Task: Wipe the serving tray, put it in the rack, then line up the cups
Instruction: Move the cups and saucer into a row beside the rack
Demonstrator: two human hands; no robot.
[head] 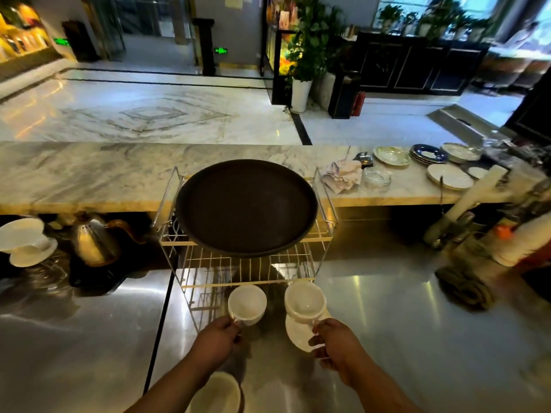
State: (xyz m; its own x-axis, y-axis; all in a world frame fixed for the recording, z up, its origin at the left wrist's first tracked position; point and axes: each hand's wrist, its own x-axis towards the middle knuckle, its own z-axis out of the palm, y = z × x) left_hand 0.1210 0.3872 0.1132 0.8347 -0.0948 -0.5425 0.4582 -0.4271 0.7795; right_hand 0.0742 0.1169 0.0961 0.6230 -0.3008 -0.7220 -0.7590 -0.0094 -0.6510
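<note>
A round dark serving tray (246, 207) lies flat on top of the wire rack (323, 201) at the counter's middle. In front of the rack, my left hand (216, 341) grips the handle of a white cup (247, 304). My right hand (337, 342) holds a second white cup (304, 301) by its handle, just above a white saucer (298, 333). Both cups are upright and side by side. Another white saucer (216, 393) shows under my left forearm at the bottom edge.
A metal kettle (95, 238) and stacked white cup and saucers (26, 242) stand at the left. A folded dark cloth (465, 289) lies at the right. Several plates (450, 175), a glass dish (377, 175) and napkins (343, 174) sit on the marble ledge.
</note>
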